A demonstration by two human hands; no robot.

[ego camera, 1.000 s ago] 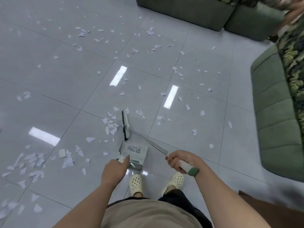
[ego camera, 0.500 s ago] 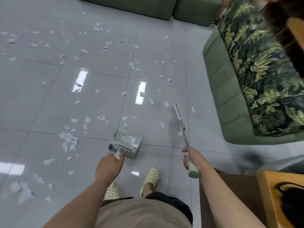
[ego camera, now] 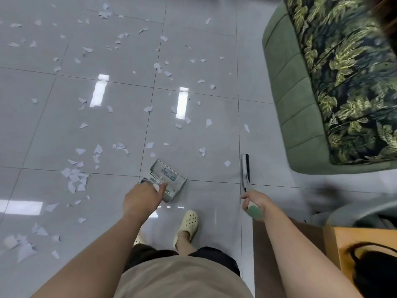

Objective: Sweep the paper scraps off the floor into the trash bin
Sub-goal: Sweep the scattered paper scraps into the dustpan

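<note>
With our left hand [ego camera: 140,195] gripping the dustpan [ego camera: 166,178] and right hand [ego camera: 255,201] clamped on the broom [ego camera: 245,171], we should draw nearby scraps [ego camera: 75,178] toward the pan's lip

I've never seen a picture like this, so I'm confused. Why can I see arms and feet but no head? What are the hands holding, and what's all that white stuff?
The camera sits on the person's head and looks down, so you see only arms and feet. The left hand holds a dustpan by its handle. The right hand grips a broom by its green-tipped handle. The white bits are paper scraps scattered over the grey tile floor. A green sofa stands on the right.
</note>
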